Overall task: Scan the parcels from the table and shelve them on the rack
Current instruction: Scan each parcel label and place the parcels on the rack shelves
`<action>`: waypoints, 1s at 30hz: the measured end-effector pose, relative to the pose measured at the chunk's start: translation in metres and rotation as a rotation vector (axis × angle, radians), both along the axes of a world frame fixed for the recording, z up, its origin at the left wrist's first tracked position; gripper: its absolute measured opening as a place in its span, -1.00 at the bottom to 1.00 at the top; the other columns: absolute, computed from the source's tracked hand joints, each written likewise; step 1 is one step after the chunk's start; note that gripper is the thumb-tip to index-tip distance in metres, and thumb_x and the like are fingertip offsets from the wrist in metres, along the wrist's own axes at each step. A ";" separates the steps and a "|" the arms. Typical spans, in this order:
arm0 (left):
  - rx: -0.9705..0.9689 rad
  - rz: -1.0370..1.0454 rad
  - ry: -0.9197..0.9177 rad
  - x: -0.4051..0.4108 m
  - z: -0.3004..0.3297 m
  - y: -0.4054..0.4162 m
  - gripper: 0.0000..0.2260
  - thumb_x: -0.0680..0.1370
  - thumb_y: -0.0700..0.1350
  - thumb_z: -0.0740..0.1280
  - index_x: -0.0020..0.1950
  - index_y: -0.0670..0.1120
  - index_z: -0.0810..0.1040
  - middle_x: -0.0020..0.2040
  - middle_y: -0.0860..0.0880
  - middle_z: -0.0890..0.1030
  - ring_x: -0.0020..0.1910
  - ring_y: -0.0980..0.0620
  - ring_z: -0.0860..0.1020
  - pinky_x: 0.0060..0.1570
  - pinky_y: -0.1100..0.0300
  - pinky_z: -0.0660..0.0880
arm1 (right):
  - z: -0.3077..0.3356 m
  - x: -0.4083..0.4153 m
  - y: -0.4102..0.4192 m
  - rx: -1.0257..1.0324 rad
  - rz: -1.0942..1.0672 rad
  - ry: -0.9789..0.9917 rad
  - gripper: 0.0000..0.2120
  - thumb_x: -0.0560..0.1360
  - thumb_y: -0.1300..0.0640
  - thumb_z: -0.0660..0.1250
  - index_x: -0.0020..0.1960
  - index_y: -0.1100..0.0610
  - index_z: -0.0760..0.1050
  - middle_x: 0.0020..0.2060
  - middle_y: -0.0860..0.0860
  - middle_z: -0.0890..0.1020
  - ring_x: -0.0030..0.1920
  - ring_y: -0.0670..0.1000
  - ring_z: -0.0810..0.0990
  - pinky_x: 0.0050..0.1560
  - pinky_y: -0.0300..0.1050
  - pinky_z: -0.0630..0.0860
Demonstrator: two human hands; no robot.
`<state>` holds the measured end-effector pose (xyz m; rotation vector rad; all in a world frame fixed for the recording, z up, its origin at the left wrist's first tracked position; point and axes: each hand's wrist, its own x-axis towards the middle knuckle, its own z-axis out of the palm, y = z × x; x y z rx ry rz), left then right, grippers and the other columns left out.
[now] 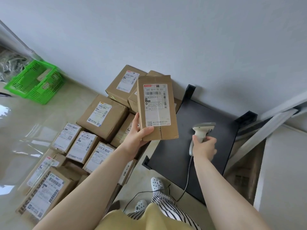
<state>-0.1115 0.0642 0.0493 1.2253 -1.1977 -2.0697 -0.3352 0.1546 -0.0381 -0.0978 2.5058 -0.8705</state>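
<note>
A person stands at a black table (pixel 182 156) set against a pale wall, a flat cardboard parcel (pixel 157 107) raised in the left hand (pixel 138 135), whose grip closes on the box's lower left corner, thumb across the front face and fingers behind. The parcel is held upright above the table's left edge, its white shipping label with barcodes turned toward the camera. Over the table's middle, the right hand (pixel 204 147) wraps its grip around the handle of a pale corded barcode scanner (pixel 201 131), its head just right of the parcel's lower corner; whether the scanner rests on the table cannot be told. The scanner's cable (pixel 186 181) runs off the table's near edge toward the floor. To the left of the table, labelled cardboard boxes (pixel 103 117) lie crowded together on the glossy tiled floor, some stacked on others. Farther left of the table, against the wall, sits a green plastic basket (pixel 35 82) holding a few small packages. At the table's near edge are white clogs, striped trousers and a yellow top.
</note>
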 end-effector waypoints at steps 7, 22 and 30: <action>-0.059 0.010 0.025 0.003 0.010 0.009 -0.07 0.33 0.07 0.54 0.59 0.26 0.11 0.42 0.03 0.53 0.33 -0.05 0.58 0.29 -0.11 0.55 | 0.023 -0.002 0.000 -0.049 0.017 0.028 -0.41 0.45 -0.14 0.46 0.31 0.16 0.37 0.30 0.17 0.50 0.33 0.25 0.38 0.26 0.18 0.44; -0.226 -0.120 0.069 0.104 0.055 0.165 0.02 0.28 0.17 0.54 0.63 0.06 0.11 0.42 0.01 0.53 0.37 0.00 0.51 0.44 -0.03 0.38 | 0.152 0.133 0.153 -0.642 0.686 -0.826 0.13 0.04 -0.45 0.57 0.53 -0.19 0.24 0.32 -0.07 0.58 0.36 0.06 0.52 0.36 0.30 0.39; -0.096 -0.315 0.036 0.137 0.045 0.279 -0.10 0.30 0.20 0.48 0.59 0.18 0.18 0.40 0.09 0.54 0.39 -0.01 0.49 0.36 0.06 0.43 | 0.136 0.171 0.287 -0.557 0.551 -0.864 0.01 0.07 -0.33 0.59 0.45 -0.16 0.32 0.27 0.04 0.59 0.31 0.12 0.55 0.29 0.24 0.52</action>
